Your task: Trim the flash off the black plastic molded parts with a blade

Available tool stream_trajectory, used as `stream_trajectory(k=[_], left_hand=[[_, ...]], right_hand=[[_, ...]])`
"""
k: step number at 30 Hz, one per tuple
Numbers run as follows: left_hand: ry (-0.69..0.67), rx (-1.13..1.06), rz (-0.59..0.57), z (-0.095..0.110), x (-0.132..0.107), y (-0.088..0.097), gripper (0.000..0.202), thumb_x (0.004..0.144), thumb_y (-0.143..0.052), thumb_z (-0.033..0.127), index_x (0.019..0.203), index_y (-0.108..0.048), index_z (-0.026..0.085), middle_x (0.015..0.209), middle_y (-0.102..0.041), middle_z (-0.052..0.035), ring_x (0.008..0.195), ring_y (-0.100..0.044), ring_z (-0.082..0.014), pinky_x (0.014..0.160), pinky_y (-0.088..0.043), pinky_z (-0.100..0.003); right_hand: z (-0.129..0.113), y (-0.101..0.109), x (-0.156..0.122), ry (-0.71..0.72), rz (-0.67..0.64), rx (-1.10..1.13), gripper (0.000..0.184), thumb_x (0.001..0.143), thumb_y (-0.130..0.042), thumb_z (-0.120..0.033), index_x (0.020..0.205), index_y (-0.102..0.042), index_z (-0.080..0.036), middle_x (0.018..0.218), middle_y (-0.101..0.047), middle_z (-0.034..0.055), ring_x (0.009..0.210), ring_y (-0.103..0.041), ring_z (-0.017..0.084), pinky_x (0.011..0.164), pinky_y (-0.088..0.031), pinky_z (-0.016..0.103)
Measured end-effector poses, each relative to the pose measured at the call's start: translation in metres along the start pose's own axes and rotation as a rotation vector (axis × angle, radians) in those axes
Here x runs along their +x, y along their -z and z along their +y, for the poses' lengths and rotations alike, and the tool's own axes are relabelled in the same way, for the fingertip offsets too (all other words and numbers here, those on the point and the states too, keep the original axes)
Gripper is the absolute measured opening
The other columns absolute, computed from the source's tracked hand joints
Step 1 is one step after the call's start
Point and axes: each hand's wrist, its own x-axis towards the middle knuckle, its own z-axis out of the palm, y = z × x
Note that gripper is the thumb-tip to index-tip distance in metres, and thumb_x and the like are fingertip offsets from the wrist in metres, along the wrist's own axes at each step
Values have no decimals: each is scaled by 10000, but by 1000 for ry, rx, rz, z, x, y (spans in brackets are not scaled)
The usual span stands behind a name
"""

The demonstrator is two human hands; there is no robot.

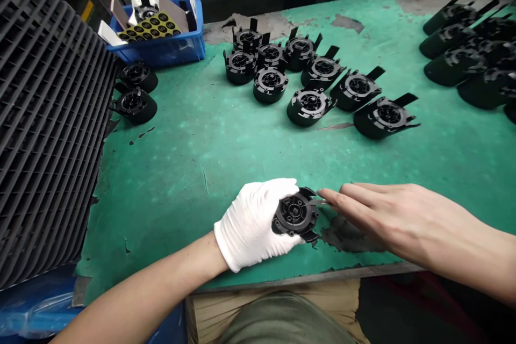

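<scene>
My left hand (256, 223), in a white glove, is wrapped round a round black plastic housing (296, 212) near the front of the bench. The housing's ribbed round face points up, and prongs stick out on its right side. My bare right hand (377, 209) comes in from the right with fingers pressed together. From its fingertips a thin, light-coloured blade-like tool (318, 202) reaches to the housing's edge. Most of that tool is hidden, so its kind does not show.
Several similar black housings (270, 83) stand on the green mat (169, 172) ahead, with more housings (449, 64) at far right. Two housings (135, 105) sit beside stacked black grid trays (44, 118). A blue bin (161, 54) holds cards and a yellow sticker sheet (151, 28).
</scene>
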Motion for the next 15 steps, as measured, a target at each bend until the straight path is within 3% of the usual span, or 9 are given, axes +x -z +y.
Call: stream_trajectory(k=[3,8,15], left_hand=[[-33,-5,26,0,0,0,736,1143,-920,663,1670,-734,183,1661,-894,-259,1548,-913,-446,1319,-792,-610],[-17,-7,1,1,0,1,724,1127,-934,631,1668,-742,190,1662,-894,-253,1550,-912,-449,1324,-788,-613],[-22,3,6,1,0,1,731,1119,-949,626,1673,-735,200,1673,-891,-250,1556,-909,-448,1330,-785,-616]], right_hand=[[1,5,5,57,4,7,690,997,-591,89,1658,-693,-83,1069,-828,44,800,-764,189,686,-569,325],[-3,10,8,65,22,-21,739,934,-560,128,1636,-665,-80,1041,-819,26,761,-755,183,661,-568,340],[-8,5,-2,71,0,-34,780,978,-617,75,1743,-667,-73,1063,-838,54,850,-779,233,765,-631,383]])
